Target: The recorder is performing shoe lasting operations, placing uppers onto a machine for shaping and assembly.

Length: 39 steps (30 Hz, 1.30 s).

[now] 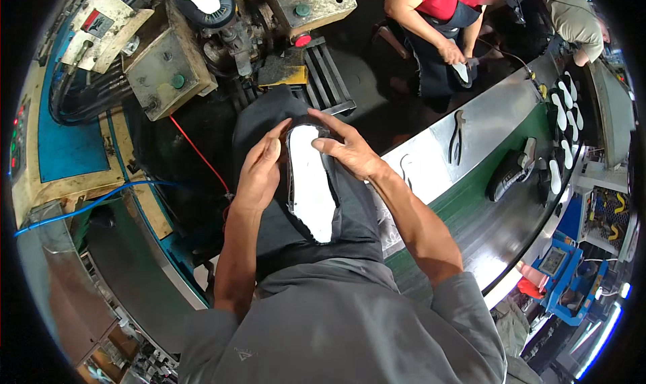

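Observation:
Above my lap lies a black shoe upper [335, 197], bottom side up, with a white insole [309, 179] facing me and the black edge standing around it. My left hand [261, 172] grips its far left side, fingers bent at the rim. From the right, my right hand [348, 150] holds the far end, its thumb pressed on the white insole and its forefinger reaching over the far edge. The upper's underside is hidden, as are some of my fingertips.
At right runs a conveyor with a green belt [441, 212] and metal edge, carrying pliers [457, 138], a black shoe [509, 172] and several white-soled pieces. A grimy machine [168, 71] stands ahead left. Across the conveyor, a person in red [431, 20] handles another shoe.

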{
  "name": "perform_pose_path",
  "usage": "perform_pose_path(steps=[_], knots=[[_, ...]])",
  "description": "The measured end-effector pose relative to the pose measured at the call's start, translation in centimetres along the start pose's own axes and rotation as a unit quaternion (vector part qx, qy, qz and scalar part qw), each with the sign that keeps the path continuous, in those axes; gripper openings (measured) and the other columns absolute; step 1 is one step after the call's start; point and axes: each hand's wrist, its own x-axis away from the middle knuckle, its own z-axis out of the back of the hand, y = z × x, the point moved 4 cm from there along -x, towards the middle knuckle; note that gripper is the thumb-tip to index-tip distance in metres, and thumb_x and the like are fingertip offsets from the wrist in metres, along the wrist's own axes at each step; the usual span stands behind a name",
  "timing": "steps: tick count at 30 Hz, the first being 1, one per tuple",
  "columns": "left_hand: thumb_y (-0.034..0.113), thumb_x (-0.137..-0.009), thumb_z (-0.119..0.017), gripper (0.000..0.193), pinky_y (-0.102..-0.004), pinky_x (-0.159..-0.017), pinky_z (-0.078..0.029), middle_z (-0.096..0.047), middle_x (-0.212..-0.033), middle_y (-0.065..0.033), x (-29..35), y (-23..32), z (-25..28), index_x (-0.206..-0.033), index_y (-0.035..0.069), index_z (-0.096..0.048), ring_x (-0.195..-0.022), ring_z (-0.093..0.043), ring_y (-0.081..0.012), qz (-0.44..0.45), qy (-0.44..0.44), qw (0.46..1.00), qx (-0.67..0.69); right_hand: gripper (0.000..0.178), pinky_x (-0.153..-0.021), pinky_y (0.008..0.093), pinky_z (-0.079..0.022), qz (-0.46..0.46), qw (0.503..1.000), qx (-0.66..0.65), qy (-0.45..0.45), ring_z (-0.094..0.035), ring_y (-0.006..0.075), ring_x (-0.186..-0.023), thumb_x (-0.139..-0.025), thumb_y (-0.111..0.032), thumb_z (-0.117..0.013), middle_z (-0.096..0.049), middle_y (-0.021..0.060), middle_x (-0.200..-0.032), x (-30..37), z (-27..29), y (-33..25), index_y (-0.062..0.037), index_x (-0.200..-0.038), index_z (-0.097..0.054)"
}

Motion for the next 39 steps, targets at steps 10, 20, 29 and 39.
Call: perform_pose_path(steps=[10, 20, 29, 39], knots=[[0.018, -0.112, -0.061, 0.042, -0.0334, -0.112, -0.047, -0.064, -0.138, -0.0101, -2.1, -3.4, 1.3, -0.149, -0.001, -0.055, -0.128, -0.06, -0.0192, -0.04, 0.026, 0.985, -0.168, 0.079, -0.12, 0.0357, -0.043, -0.061, 0.996, -0.07, 0.018, -0.054, 0.0228, -0.138, -0.102, -0.023, -0.076, -0.055, 0.0163, -0.156, -0.7, 0.3, 3.1, -0.003, -0.169, -0.039], [0.021, -0.106, -0.069, 0.083, -0.0394, -0.13, -0.03, -0.042, -0.169, -0.0222, 4.5, -5.2, 2.0, -0.17, -0.007, -0.024, -0.158, -0.039, -0.032, 0.057, -0.032, 0.943, -0.326, 0.095, -0.126, 0.0425, -0.038, -0.109, 0.973, 0.148, 0.141, -0.045, 0.0368, -0.154, -0.097, -0.032, -0.083, -0.044, 0.0297, -0.166, 9.8, -2.9, 5.2, 0.0058, -0.168, -0.033], [0.013, -0.108, -0.064, 0.069, -0.0472, -0.105, -0.059, -0.056, -0.153, -0.0154, 6.0, -4.5, 0.1, -0.169, 0.002, -0.033, -0.138, -0.06, -0.0277, 0.185, -0.013, 0.983, 0.008, 0.091, -0.111, 0.0638, -0.053, -0.002, 0.74, 0.672, -0.033, -0.045, 0.067, -0.138, -0.091, -0.038, -0.084, -0.01, 0.0284, -0.179, 11.9, -8.3, -2.0, -0.0284, -0.17, -0.039], [0.004, -0.095, -0.063, 0.017, -0.0512, -0.084, -0.059, -0.074, -0.103, -0.0245, -9.0, -0.1, 4.1, -0.105, 0.004, -0.077, -0.099, -0.072, -0.0469, -0.28, 0.039, 0.786, -0.55, 0.08, -0.104, 0.0621, -0.058, 0.041, 0.797, 0.6, -0.053, -0.048, 0.0636, -0.138, -0.088, -0.03, -0.082, -0.012, 0.0334, -0.176, 11.6, -6.0, -2.8, -0.038, -0.162, -0.053]])
